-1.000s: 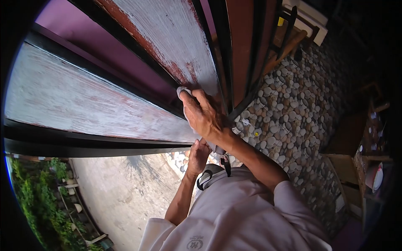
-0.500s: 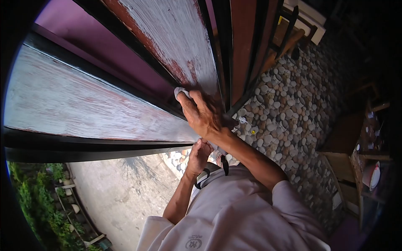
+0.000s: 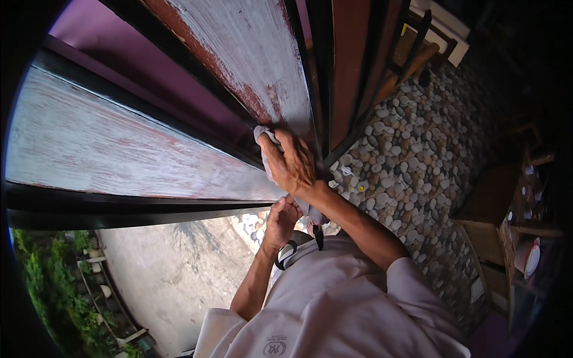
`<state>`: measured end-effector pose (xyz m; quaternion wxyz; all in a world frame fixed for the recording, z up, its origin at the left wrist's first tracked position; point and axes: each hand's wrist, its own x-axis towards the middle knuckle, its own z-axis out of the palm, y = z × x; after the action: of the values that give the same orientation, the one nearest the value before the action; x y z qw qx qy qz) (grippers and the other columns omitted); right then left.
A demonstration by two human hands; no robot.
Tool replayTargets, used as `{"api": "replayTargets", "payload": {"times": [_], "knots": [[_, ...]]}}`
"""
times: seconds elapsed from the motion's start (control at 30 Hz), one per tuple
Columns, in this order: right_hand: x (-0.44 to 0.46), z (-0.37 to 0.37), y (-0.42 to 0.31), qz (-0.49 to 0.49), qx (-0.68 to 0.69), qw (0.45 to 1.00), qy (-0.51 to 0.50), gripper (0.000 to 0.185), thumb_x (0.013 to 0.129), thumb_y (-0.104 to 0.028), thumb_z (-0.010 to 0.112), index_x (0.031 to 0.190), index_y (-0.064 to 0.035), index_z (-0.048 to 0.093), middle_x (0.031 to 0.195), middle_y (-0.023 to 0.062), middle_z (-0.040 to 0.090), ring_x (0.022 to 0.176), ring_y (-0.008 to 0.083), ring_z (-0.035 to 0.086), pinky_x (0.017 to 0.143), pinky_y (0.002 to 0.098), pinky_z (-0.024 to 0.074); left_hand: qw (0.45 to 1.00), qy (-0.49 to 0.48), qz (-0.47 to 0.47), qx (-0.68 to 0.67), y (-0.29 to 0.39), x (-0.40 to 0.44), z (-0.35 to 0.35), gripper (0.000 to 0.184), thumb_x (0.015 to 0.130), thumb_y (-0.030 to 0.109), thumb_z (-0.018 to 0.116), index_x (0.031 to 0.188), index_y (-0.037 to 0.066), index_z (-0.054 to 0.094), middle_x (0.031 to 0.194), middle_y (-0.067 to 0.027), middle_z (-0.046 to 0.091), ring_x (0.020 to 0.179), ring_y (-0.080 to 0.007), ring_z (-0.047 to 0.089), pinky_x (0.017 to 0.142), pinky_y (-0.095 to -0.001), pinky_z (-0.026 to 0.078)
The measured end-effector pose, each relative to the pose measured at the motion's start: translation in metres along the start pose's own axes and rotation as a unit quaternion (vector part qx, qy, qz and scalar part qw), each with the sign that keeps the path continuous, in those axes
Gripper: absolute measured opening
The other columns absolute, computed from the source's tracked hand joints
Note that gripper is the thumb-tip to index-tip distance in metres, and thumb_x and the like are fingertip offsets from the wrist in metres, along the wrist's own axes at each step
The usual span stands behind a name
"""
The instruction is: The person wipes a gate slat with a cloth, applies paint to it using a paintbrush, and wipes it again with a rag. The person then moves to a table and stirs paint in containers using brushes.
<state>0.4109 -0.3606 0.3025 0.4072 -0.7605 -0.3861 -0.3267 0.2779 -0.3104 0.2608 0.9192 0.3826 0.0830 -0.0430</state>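
My right hand (image 3: pixel 289 161) is closed on a pale grey cloth (image 3: pixel 267 138), which pokes out past the fingertips and hangs below the wrist. It presses at the narrow near end of a black-framed panel (image 3: pixel 137 143) with streaky whitish paint over reddish brown. Just below, my left hand (image 3: pixel 282 222) is curled beside the panel's dark lower edge, close to the hanging cloth. What its fingers hold, if anything, is hidden. Another streaked panel (image 3: pixel 245 53) rises beyond the right hand, with bare red-brown along its left side and lower end.
A pebble-patterned floor (image 3: pixel 412 155) spreads to the right. Wooden furniture (image 3: pixel 486 238) with a pale bowl (image 3: pixel 527 256) stands at the far right. Sunlit concrete (image 3: pixel 179 262) and green plants (image 3: pixel 48 292) lie at lower left. A purple surface (image 3: pixel 149 89) shows between the panels.
The right hand has shifted slightly right and down, and more of the cloth shows beside it and below the wrist. My left hand stays nearly in place, its fingers turned a little.
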Motion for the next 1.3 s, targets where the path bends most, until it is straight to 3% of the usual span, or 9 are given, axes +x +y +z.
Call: {"api": "replayTargets", "payload": {"times": [0.2, 0.37, 0.7, 0.87, 1.13, 1.3], "knots": [[-0.001, 0.0, 0.002, 0.0, -0.001, 1.0, -0.015, 0.058, 0.07, -0.005, 0.068, 0.124, -0.014, 0.05, 0.105, 0.0108, 0.049, 0.083, 0.0279, 0.057, 0.069, 0.0398, 0.0462, 1.0, -0.015, -0.002, -0.021, -0.004, 0.002, -0.007, 0.057, 0.09, 0.045, 0.042, 0.123, -0.001, 0.049, 0.118, -0.008, 0.057, 0.104, -0.0185, 0.052, 0.093, -0.0333, 0.036], [-0.008, 0.0, 0.004, 0.014, 0.001, 0.999, -0.038, 0.057, 0.07, -0.006, 0.068, 0.123, -0.0123, 0.05, 0.104, 0.0105, 0.049, 0.085, 0.0277, 0.056, 0.071, 0.0403, 0.046, 1.0, 0.023, -0.012, 0.001, -0.002, -0.001, 0.009, 0.054, 0.09, 0.046, 0.043, 0.118, 0.0, 0.054, 0.105, -0.0049, 0.059, 0.088, -0.0153, 0.05, 0.083, -0.0311, 0.037], [0.015, -0.009, -0.009, 0.019, -0.004, 1.0, -0.018, 0.053, 0.071, -0.007, 0.067, 0.121, -0.0134, 0.052, 0.103, 0.0102, 0.049, 0.085, 0.0278, 0.055, 0.074, 0.0411, 0.0455, 1.0, 0.021, 0.014, -0.016, 0.001, 0.002, -0.002, 0.054, 0.09, 0.046, 0.043, 0.118, 0.002, 0.054, 0.107, -0.0049, 0.059, 0.092, -0.0156, 0.052, 0.087, -0.0314, 0.037], [-0.006, -0.002, 0.005, 0.003, 0.012, 0.999, -0.047, 0.052, 0.071, -0.007, 0.067, 0.12, -0.0122, 0.052, 0.102, 0.0099, 0.049, 0.084, 0.0282, 0.055, 0.073, 0.0403, 0.045, 0.998, -0.016, -0.049, -0.022, -0.007, 0.002, -0.004, 0.056, 0.09, 0.049, 0.042, 0.121, 0.003, 0.052, 0.114, -0.0053, 0.058, 0.102, -0.0161, 0.053, 0.091, -0.0322, 0.037], [0.015, -0.008, -0.005, -0.009, -0.004, 1.0, -0.019, 0.051, 0.072, -0.007, 0.067, 0.12, -0.0122, 0.052, 0.099, 0.0086, 0.05, 0.078, 0.025, 0.055, 0.068, 0.0384, 0.0434, 1.0, -0.026, -0.009, 0.0, 0.006, 0.002, 0.002, 0.058, 0.09, 0.048, 0.041, 0.123, 0.001, 0.051, 0.115, -0.0061, 0.058, 0.098, -0.0166, 0.053, 0.09, -0.0329, 0.037], [0.012, -0.01, -0.004, -0.007, 0.004, 1.0, 0.009, 0.049, 0.072, -0.008, 0.066, 0.12, -0.0133, 0.053, 0.1, 0.0094, 0.049, 0.085, 0.0271, 0.055, 0.072, 0.0401, 0.0453, 1.0, -0.014, -0.006, -0.012, 0.002, 0.001, 0.006, 0.061, 0.089, 0.051, 0.041, 0.123, 0.002, 0.05, 0.115, -0.0062, 0.058, 0.099, -0.0169, 0.053, 0.09, -0.0324, 0.037]]}}
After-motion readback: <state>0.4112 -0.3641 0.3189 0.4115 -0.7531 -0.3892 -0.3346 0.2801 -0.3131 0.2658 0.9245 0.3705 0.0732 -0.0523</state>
